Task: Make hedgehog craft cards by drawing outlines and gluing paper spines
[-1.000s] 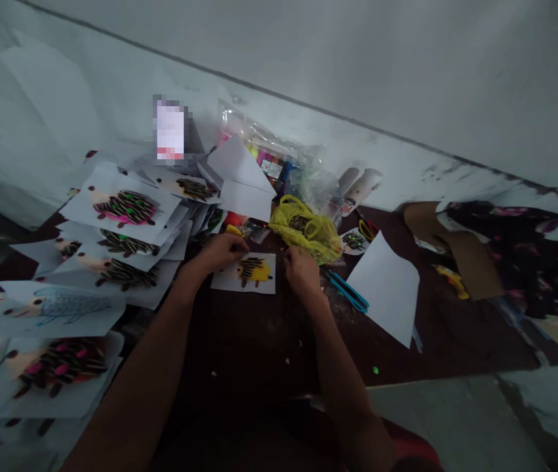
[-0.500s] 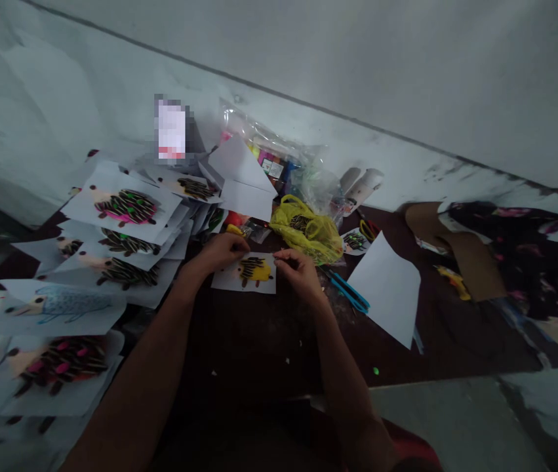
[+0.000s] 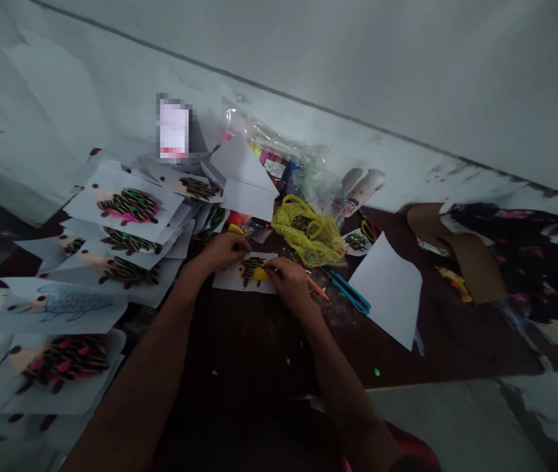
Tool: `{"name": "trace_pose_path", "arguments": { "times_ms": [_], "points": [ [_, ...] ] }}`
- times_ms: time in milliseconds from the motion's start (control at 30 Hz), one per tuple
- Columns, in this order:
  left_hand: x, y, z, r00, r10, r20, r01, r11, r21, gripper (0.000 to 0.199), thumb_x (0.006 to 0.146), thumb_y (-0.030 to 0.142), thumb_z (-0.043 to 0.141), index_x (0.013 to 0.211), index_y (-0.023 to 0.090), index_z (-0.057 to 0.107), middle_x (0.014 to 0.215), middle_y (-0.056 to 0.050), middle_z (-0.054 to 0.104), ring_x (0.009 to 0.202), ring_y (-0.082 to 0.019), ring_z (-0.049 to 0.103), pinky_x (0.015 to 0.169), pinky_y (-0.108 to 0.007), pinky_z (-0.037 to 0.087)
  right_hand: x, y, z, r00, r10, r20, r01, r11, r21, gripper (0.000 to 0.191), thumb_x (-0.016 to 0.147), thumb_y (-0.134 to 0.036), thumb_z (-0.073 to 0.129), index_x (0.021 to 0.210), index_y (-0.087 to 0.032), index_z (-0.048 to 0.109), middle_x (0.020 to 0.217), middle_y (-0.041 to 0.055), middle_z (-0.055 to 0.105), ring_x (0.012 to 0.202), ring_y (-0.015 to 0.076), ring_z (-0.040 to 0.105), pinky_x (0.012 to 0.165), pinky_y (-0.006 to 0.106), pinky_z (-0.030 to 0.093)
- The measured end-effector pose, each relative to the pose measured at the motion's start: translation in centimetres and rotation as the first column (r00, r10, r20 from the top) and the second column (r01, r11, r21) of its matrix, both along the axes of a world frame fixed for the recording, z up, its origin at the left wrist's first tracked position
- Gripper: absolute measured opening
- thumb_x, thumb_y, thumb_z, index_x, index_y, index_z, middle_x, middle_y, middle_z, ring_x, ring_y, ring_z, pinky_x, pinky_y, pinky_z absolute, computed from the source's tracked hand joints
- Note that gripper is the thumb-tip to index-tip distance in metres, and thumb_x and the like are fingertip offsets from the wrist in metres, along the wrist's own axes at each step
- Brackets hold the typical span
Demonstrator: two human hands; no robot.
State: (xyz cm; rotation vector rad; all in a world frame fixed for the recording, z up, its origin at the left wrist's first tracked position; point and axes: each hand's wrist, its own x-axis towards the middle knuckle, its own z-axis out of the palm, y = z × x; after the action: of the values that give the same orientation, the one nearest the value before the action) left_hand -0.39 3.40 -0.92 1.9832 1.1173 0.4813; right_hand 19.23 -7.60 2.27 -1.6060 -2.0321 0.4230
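Note:
A small white card (image 3: 224, 280) lies on the dark table, bearing a yellow hedgehog shape (image 3: 260, 273) partly covered with dark striped pieces. My left hand (image 3: 227, 251) rests at the card's upper left, thumb and fingers pinched together; what they hold, if anything, is too small to make out. Over the card's right side is my right hand (image 3: 286, 278), its fingertips closed at the right part of the yellow shape and hiding it. Whatever sits between those fingertips cannot be seen. Just behind the hands sits a yellow plastic bag (image 3: 315, 239) with dark striped pieces inside.
Sheets with hedgehog pictures (image 3: 131, 206) are piled at the left. Blue scissors (image 3: 350, 292), an orange pencil (image 3: 318, 287) and a blank white sheet (image 3: 387, 288) lie at the right. Farther right are brown cardboard (image 3: 478, 269) and dark flowered cloth (image 3: 539, 262). A wall stands behind.
My right hand has moved left, from the card's right edge onto the yellow shape, uncovering the orange pencil. My left hand has stayed nearly still.

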Motion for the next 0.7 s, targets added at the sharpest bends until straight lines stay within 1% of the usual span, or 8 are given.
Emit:
{"name": "trace_pose_path", "arguments": {
  "times_ms": [67, 167, 267, 400, 600, 700],
  "points": [
    [0.0, 0.0, 0.1, 1.0, -0.003, 0.001, 0.003, 1.0, 0.001, 0.023, 0.076, 0.023, 0.058, 0.091, 0.018, 0.076, 0.089, -0.005, 0.076, 0.08, -0.018, 0.067, 0.071, -0.026, 0.047, -0.2, -0.1, 0.1, 0.997, -0.028, 0.066, 0.029, 1.0, -0.01, 0.015, 0.094, -0.019, 0.059, 0.095, -0.019, 0.074, 0.093, 0.0059, 0.071, 0.087, 0.0164, 0.065, 0.08, 0.025, 0.047],
    [0.0, -0.1, 0.2, 1.0, -0.008, 0.002, 0.008, 1.0, 0.009, 0.024, 0.076, 0.022, 0.058, 0.091, 0.019, 0.076, 0.09, -0.005, 0.076, 0.08, -0.018, 0.067, 0.072, -0.026, 0.048, -0.4, -0.2, 0.2, 0.99, -0.044, 0.134, 0.048, 0.999, -0.025, 0.017, 0.094, -0.017, 0.057, 0.097, -0.021, 0.074, 0.094, 0.0054, 0.07, 0.088, 0.016, 0.064, 0.078, 0.024, 0.045],
    [0.0, -0.1, 0.2, 1.0, -0.006, -0.002, 0.006, 1.0, 0.02, 0.024, 0.076, 0.023, 0.058, 0.091, 0.019, 0.076, 0.09, -0.004, 0.077, 0.081, -0.018, 0.067, 0.072, -0.026, 0.049, -0.8, -0.2, 0.3, 0.984, -0.05, 0.173, 0.056, 0.998, -0.03, 0.02, 0.094, -0.015, 0.056, 0.1, -0.021, 0.074, 0.097, 0.0056, 0.07, 0.089, 0.0162, 0.065, 0.078, 0.023, 0.045],
    [0.0, 0.0, 0.2, 1.0, -0.021, 0.009, 0.021, 1.0, 0.017, 0.023, 0.077, 0.023, 0.058, 0.091, 0.018, 0.076, 0.091, -0.005, 0.077, 0.08, -0.018, 0.067, 0.072, -0.025, 0.048, -1.1, -0.1, 0.3, 0.974, -0.05, 0.219, 0.057, 0.998, -0.022, 0.02, 0.096, -0.018, 0.054, 0.101, -0.022, 0.073, 0.097, 0.0054, 0.071, 0.088, 0.0157, 0.064, 0.076, 0.022, 0.043],
    [0.0, 0.2, 0.0, 0.999, -0.03, -0.014, 0.03, 0.999, 0.034, 0.024, 0.077, 0.024, 0.058, 0.092, 0.019, 0.076, 0.091, -0.004, 0.077, 0.082, -0.018, 0.068, 0.073, -0.025, 0.049, -1.4, 0.1, 0.2, 0.955, -0.034, 0.296, 0.041, 0.999, -0.015, 0.022, 0.098, -0.021, 0.051, 0.098, -0.022, 0.074, 0.091, 0.0045, 0.068, 0.082, 0.0143, 0.062, 0.07, 0.022, 0.04],
    [0.0, 0.2, 0.1, 0.999, -0.031, -0.008, 0.031, 0.999, 0.029, 0.023, 0.077, 0.023, 0.058, 0.091, 0.019, 0.076, 0.091, -0.004, 0.077, 0.081, -0.018, 0.068, 0.073, -0.025, 0.049, -1.5, 0.1, 0.1, 0.942, -0.045, 0.333, 0.043, 0.999, 0.012, 0.022, 0.097, -0.022, 0.052, 0.094, -0.022, 0.074, 0.088, 0.0041, 0.067, 0.082, 0.0145, 0.06, 0.069, 0.022, 0.039]
  ]
}}
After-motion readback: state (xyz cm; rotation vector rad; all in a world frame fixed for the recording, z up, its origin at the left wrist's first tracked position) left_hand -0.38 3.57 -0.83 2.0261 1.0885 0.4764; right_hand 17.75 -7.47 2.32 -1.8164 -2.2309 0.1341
